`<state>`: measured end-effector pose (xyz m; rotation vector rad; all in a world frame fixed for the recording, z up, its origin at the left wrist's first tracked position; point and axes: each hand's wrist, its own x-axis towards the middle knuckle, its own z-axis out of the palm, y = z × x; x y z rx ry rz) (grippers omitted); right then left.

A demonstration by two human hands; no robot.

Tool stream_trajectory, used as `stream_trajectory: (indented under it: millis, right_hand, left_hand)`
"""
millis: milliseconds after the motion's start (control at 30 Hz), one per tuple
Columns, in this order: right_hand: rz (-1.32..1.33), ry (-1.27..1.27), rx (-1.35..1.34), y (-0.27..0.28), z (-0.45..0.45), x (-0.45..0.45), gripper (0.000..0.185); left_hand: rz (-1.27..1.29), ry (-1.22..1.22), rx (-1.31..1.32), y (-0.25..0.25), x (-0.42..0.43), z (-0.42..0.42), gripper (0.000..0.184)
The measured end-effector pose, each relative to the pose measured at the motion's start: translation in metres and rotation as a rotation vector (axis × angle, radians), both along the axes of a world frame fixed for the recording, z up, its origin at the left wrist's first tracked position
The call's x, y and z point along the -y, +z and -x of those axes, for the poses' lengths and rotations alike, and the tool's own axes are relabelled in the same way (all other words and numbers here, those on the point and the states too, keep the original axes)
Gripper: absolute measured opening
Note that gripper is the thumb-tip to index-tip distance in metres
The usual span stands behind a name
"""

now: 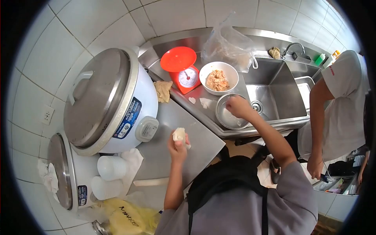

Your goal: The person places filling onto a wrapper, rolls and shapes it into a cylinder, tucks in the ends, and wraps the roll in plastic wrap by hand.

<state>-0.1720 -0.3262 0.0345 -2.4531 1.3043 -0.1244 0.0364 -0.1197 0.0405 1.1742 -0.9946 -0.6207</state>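
Observation:
My left hand [178, 152] is closed around a pale, off-white lump of dough [179, 134] above the steel table. Over at the sink counter, my right hand [239, 107] reaches into a round metal bowl [225, 118], its fingers drawn together and pointing down. What those fingers hold, if anything, is hidden. Just behind the metal bowl stands a white bowl [204, 74] of orange-brown minced filling [217, 80]. Small white scraps [205, 103] lie on the counter beside the metal bowl. A long pale stick or roll [151, 182] rests on the table near my left forearm.
A large rice cooker [147, 94] and a smaller cooker [83, 172] stand left, near stacked plastic cups [111, 167]. An orange scale [178, 59], a plastic bag [229, 47] and a sink [270, 84] are behind. Another person [333, 105] stands right. A yellow bag [125, 215] lies front left.

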Motion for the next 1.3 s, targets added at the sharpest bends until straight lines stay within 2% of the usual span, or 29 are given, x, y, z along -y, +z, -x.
stream_trajectory:
  millis: [33,100,200,300,433,533,600,733,767,800,833,900,933,1000,1133,1200,1300]
  right_hand:
    - [0.006,0.005,-0.005,0.002,0.011,-0.001,0.031]
    - [-0.051,0.029,-0.357,0.004,0.032,-0.014,0.031]
    - [-0.144,-0.004,-0.475,-0.001,0.03,-0.029,0.03]
    - [-0.052,-0.059,-0.423,-0.025,0.033,-0.026,0.029]
    - [-0.131,-0.106,-0.406,-0.02,0.04,-0.018,0.028]
    - [-0.167,-0.145,-0.322,-0.009,0.046,-0.01,0.025]
    - [-0.115,-0.099,-0.107,0.001,0.042,-0.006,0.018]
    - [-0.057,0.055,0.406,0.02,-0.008,-0.001,0.021]
    - [-0.055,0.065,0.453,0.026,-0.026,-0.004,0.024]
    - [-0.044,0.048,0.438,0.017,-0.042,-0.002,0.026]
    - [0.037,0.153,0.327,0.005,-0.052,0.005,0.017]
    - [0.414,0.322,-0.058,-0.055,-0.064,0.023,0.012]
    - [0.428,0.321,-0.055,-0.048,-0.066,0.02,0.012]
    - [0.483,0.508,-0.464,-0.041,-0.066,0.006,0.018]
    - [0.583,0.619,-0.545,-0.038,-0.055,-0.001,0.018]
    - [0.574,0.775,-0.591,-0.034,-0.051,-0.001,0.017]
    - [0.574,0.851,-0.535,-0.021,-0.04,-0.003,0.015]
  left_hand:
    - [0.012,0.054,-0.025,0.0,-0.006,0.002,0.074]
    - [0.011,0.12,-0.066,-0.003,-0.013,0.006,0.074]
    - [-0.026,0.071,-0.021,-0.003,-0.02,-0.001,0.074]
    - [-0.004,0.062,-0.032,0.0,-0.02,-0.001,0.074]
    - [0.019,0.06,-0.023,0.001,-0.016,-0.001,0.074]
    - [0.026,0.043,-0.031,0.003,-0.013,0.0,0.074]
    - [0.022,0.031,-0.032,0.003,-0.012,-0.002,0.074]
    - [0.029,0.002,-0.045,-0.001,-0.005,0.001,0.074]
    - [0.036,0.001,-0.055,0.0,-0.002,0.003,0.073]
    - [0.041,-0.005,-0.056,0.001,0.0,0.004,0.073]
    - [0.034,-0.013,-0.048,0.002,0.001,0.006,0.073]
    - [0.037,-0.021,-0.034,0.002,0.002,0.007,0.073]
    - [0.028,-0.033,-0.03,0.001,0.003,0.007,0.072]
    - [0.017,-0.04,-0.031,-0.001,0.004,0.007,0.072]
    - [0.006,-0.046,-0.044,-0.002,0.004,0.009,0.072]
    - [0.012,-0.057,-0.044,-0.004,0.006,0.009,0.072]
    - [0.022,-0.054,-0.065,-0.006,0.01,0.01,0.072]
